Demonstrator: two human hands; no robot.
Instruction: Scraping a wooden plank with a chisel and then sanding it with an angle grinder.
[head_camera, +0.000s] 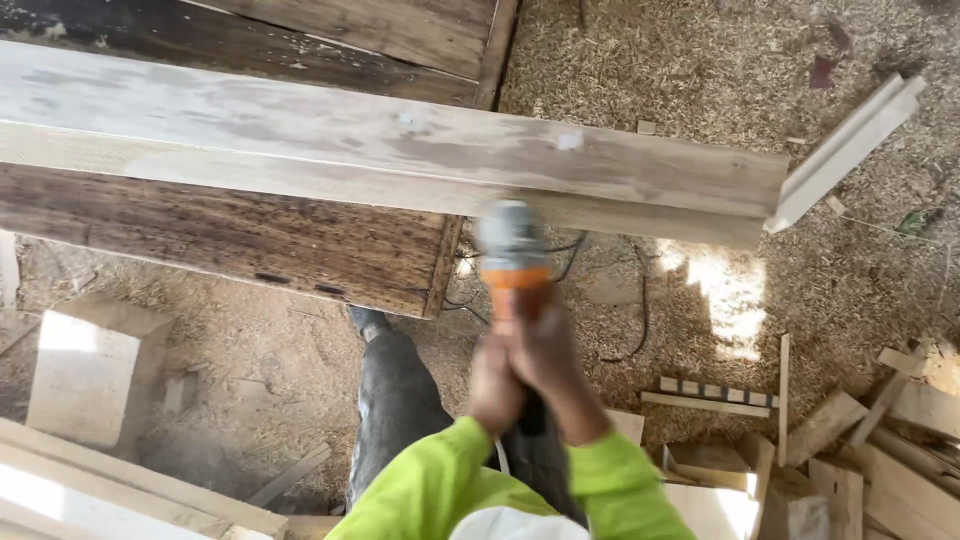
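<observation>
Both my hands grip an orange and grey power tool (511, 252) from behind. My left hand (495, 385) and my right hand (552, 350) wrap its handle close together. The tool's grey head meets the near edge of a long pale wooden plank (300, 140) that lies across a dark wooden workbench (230, 235). The tool is blurred. Yellow-green sleeves cover my forearms, and my dark trouser leg and shoe (368, 322) stand below the bench.
Sawdust and shavings cover the ground. A black cable (640, 300) loops behind the tool. A pale wooden strip (850, 145) lies at the plank's right end. Offcuts pile at bottom right (850, 470), and a wooden block (90, 370) and boards lie at left.
</observation>
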